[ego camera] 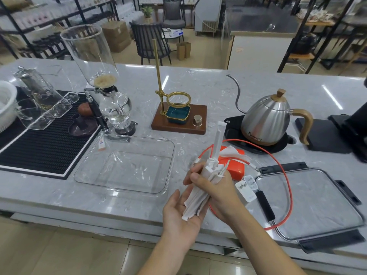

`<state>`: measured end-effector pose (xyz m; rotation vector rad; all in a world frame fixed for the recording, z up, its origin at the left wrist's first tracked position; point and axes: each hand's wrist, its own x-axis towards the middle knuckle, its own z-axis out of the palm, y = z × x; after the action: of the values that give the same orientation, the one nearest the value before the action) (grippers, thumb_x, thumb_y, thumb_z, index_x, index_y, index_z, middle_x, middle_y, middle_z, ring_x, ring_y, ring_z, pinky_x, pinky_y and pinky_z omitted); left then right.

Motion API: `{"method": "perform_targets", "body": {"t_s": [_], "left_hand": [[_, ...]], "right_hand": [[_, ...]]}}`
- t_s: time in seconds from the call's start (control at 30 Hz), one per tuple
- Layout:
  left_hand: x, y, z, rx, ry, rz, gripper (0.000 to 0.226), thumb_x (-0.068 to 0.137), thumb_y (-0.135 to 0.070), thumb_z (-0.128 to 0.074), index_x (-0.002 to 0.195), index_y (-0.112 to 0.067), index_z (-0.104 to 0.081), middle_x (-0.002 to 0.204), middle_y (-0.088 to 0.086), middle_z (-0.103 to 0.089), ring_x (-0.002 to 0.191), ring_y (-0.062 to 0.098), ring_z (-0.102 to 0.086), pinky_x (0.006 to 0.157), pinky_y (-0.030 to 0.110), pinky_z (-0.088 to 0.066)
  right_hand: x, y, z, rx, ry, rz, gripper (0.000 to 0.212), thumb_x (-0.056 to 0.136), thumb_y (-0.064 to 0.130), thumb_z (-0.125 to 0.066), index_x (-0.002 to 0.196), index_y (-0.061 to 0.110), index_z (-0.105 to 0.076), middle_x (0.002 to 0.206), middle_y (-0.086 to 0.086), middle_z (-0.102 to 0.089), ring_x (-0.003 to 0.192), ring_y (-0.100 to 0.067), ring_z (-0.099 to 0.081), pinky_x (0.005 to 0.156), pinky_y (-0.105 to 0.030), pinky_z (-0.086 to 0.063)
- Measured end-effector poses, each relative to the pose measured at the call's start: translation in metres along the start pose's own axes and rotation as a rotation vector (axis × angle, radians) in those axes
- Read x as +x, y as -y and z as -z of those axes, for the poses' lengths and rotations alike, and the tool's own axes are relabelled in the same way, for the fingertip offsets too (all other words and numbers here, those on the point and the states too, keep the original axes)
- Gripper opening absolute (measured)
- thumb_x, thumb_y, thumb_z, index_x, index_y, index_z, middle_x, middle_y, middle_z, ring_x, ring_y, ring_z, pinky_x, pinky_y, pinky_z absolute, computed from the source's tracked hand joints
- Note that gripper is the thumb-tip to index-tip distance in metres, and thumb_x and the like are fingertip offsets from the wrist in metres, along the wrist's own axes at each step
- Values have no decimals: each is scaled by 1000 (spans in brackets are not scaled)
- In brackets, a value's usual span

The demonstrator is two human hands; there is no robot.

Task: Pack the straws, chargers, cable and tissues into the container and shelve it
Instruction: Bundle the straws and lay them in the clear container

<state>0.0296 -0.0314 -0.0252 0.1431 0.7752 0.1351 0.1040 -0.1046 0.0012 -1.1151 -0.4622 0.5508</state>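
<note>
My right hand grips a bundle of white paper-wrapped straws, held upright over the counter's front edge. One straw sticks up higher than the rest. My left hand lies palm up under the bundle's lower ends, fingers relaxed. The clear glass container sits to the left with nothing in it. An orange tissue pack with a white tissue poking out lies behind the straws. Two white chargers lie to the right. A red cable loops across the counter.
The container's clear lid with black clips lies at the right, the cable partly over it. A steel gooseneck kettle on its base, a brass dripper stand, a glass siphon brewer and a black bar mat stand behind.
</note>
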Motion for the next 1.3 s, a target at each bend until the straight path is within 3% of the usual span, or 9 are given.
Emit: {"method": "perform_targets", "body": {"t_s": [0.2,0.4,0.53,0.67,0.77,0.87,1.03,1.13,1.3], "left_hand": [[-1,-1,-2,-20,65,3,37,100,-22,-40,115,2,-63,108,25,-71,90,37,-73,80,43,-58],[-8,5,-7,39,106,53,34,97,-18,-43,112,2,-65,106,23,-72,88,34,-74,70,40,-62],[-3,6,-4,5,76,62,35,96,-18,-45,120,2,-62,114,25,-69,89,35,-72,68,41,-61],[0,7,-2,0,58,53,31,96,-16,-46,113,3,-64,101,24,-72,80,33,-74,65,38,-61],[0,9,-2,26,43,33,27,95,-15,-48,107,2,-65,92,20,-73,74,30,-74,66,37,-62],[3,9,-1,69,13,38,31,94,-18,-51,116,1,-63,103,21,-70,85,31,-71,77,38,-59],[2,13,-1,202,-111,26,20,94,-16,-52,91,-1,-64,68,15,-66,55,22,-63,50,25,-56],[0,14,-4,160,-115,4,23,95,-18,-50,87,-1,-63,66,16,-68,51,25,-67,48,28,-57],[1,12,-3,56,-55,-44,36,98,-28,-46,91,2,-65,84,22,-70,71,33,-70,65,38,-60]], "right_hand": [[-7,6,0,-97,123,52,35,76,11,-72,110,6,-63,91,-20,-71,81,-25,-67,78,-36,-52],[-10,8,-2,-132,65,76,22,75,-3,-66,97,-3,-62,83,-19,-70,83,-24,-68,74,-29,-52],[-10,13,0,-125,68,123,33,73,8,-73,105,14,-65,89,-16,-72,88,-30,-67,77,-39,-53],[-8,16,3,-141,76,189,37,74,-6,-71,107,6,-62,95,-19,-70,92,-36,-67,83,-41,-54],[-8,12,2,-108,14,120,31,75,-3,-70,99,16,-66,74,-18,-64,70,-30,-63,66,-38,-52],[-8,5,4,-132,-93,67,14,76,21,-74,88,15,-69,60,-15,-58,58,-28,-57,60,-38,-47],[-6,5,1,-84,-152,42,37,80,43,-68,63,13,-57,50,-4,-48,50,-22,-48,52,-31,-39],[-7,3,-3,17,-124,8,51,75,60,-72,59,16,-51,48,-2,-44,45,-19,-43,51,-32,-34],[-8,0,-5,264,-232,-66,54,69,47,-79,49,15,-41,43,0,-29,34,-12,-28,45,-29,-20]]}}
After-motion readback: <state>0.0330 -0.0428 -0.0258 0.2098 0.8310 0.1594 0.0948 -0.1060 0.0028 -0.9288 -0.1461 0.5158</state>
